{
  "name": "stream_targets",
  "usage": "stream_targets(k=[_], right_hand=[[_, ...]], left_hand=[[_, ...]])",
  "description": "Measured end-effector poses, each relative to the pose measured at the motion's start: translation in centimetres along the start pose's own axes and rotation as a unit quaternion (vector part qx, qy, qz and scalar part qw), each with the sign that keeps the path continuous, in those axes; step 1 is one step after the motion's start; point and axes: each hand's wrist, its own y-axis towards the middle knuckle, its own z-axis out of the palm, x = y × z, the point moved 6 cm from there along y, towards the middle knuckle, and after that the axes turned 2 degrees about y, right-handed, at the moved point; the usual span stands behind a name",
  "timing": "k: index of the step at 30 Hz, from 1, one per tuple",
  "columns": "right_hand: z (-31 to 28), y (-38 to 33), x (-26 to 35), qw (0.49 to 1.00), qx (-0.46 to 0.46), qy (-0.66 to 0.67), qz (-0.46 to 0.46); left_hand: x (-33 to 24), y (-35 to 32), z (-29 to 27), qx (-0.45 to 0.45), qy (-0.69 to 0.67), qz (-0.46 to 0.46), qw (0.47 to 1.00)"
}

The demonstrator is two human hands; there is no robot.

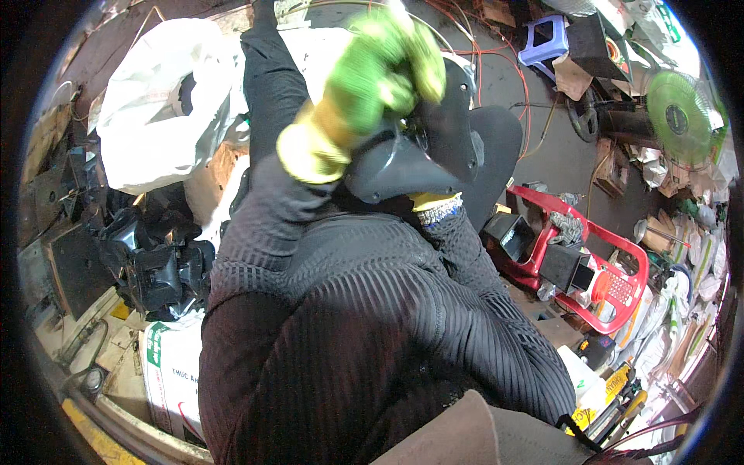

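Note:
A glossy black moulded plastic part (407, 169) with small holes along its rim lies over my lap, tilted. My right hand (435, 203), in a yellow glove with a white and blue cuff, holds it from below; most of the fingers are hidden behind it. Above the part is my left hand (372, 85) in a yellow-green glove, smeared by motion. Its fingers look curled, and whatever they hold is too blurred to make out.
A large white sack (163, 108) stands at the left, above piled black plastic parts (167, 271). To the right lies a red plastic chair (624, 260) bearing black boxes. Farther off are a green fan (682, 116), a lilac stool (542, 43) and orange hoses (480, 53) on the floor.

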Motion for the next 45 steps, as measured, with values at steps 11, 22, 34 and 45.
stream_targets(k=[11,22,34,45], right_hand=[[-0.1,-1.0,-0.1,1.0,-0.006,-0.004,0.021],[-0.8,-1.0,-1.1,0.997,-0.004,0.007,0.073],[-5.0,-1.8,-6.2,0.94,-0.114,-0.007,0.322],[-9.1,-1.0,-9.4,0.92,-0.154,-0.182,0.31]], left_hand=[[1.7,-0.7,-0.4,-0.032,0.085,-0.008,0.996],[0.5,-3.9,-0.1,0.153,0.503,-0.066,0.848],[1.8,-10.5,-4.4,-0.056,0.543,-0.239,0.803],[-4.4,-31.7,-19.2,-0.306,0.581,-0.444,0.61]])
